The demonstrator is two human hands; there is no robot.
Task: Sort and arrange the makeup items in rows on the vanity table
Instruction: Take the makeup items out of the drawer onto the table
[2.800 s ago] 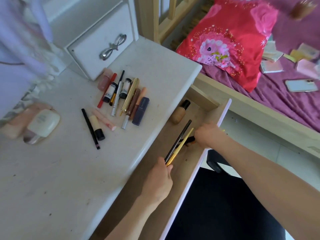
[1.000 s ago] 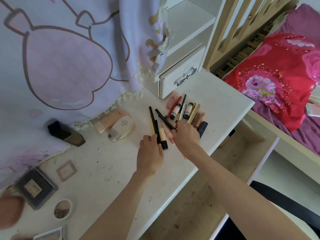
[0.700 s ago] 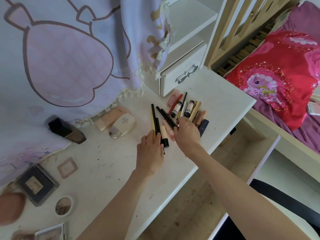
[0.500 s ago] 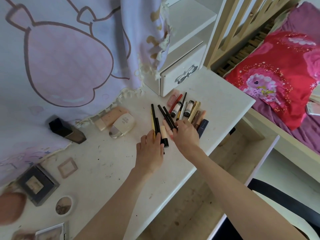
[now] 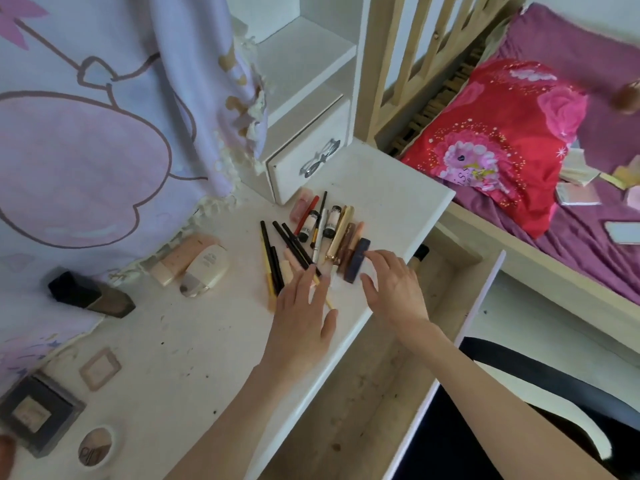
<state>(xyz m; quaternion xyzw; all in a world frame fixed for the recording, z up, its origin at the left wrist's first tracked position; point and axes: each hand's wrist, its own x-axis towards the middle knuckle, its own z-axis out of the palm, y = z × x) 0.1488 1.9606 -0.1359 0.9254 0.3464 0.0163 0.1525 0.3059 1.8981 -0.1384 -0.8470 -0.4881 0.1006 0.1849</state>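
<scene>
The black pencils (image 5: 292,247) are lying slantwise on the vanity table (image 5: 180,341), long axes running away from the person. The left hand (image 5: 301,310) is resting flat and open across their near ends, holding nothing; the right hand (image 5: 394,289), open-fingered, is touching the navy tube (image 5: 356,259) beside them.

The bench (image 5: 166,348) looks matt white and scuffed; the open drawer (image 5: 374,393) shows bare wood; the gold tube (image 5: 341,233) gleams glossy.

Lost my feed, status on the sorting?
Left hand open, flat on pencils. Right hand open, fingertips at navy tube. Foundation bottle still in drawer.
</scene>
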